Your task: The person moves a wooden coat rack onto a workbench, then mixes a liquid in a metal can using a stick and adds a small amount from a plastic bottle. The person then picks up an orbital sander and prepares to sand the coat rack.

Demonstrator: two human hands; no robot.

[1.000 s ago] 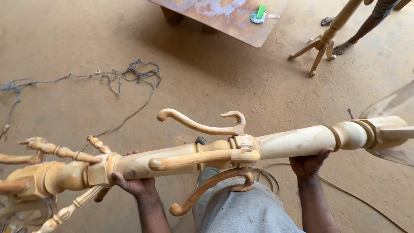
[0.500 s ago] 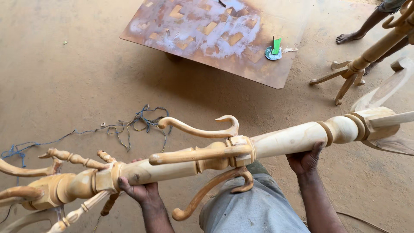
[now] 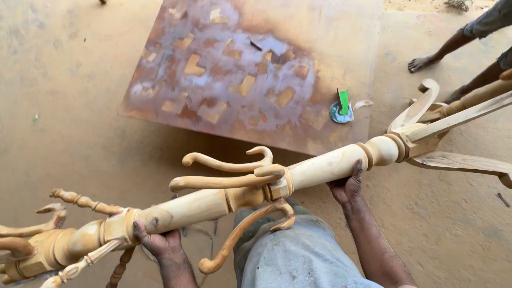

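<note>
Two bare hands carry a long turned wooden coat stand [image 3: 325,168] lying nearly level across the person's lap, above the sandy floor [image 3: 69,133]. The left hand [image 3: 156,239] grips the pale shaft from below near its lower-left end, fingers [image 3: 140,230] clamped round the wood just beside a square collar. The right hand [image 3: 348,185] cups the shaft further up, fingers wrapped on it close to the ringed turning.

Between the hands, curved hooks [image 3: 229,173] sprout from a collar; one bends down in front of the grey-clad knee [image 3: 290,256]. Spindled arms [image 3: 85,201] crowd the left end, and flat splayed legs [image 3: 458,160] fan out at the right.

Beyond the stand lies a stained board [image 3: 224,69] flat on the floor, with a small round green-topped thing [image 3: 340,109] near its right edge. At the upper right, another person's bare foot [image 3: 424,63] rests on the floor, well apart from the stand.
</note>
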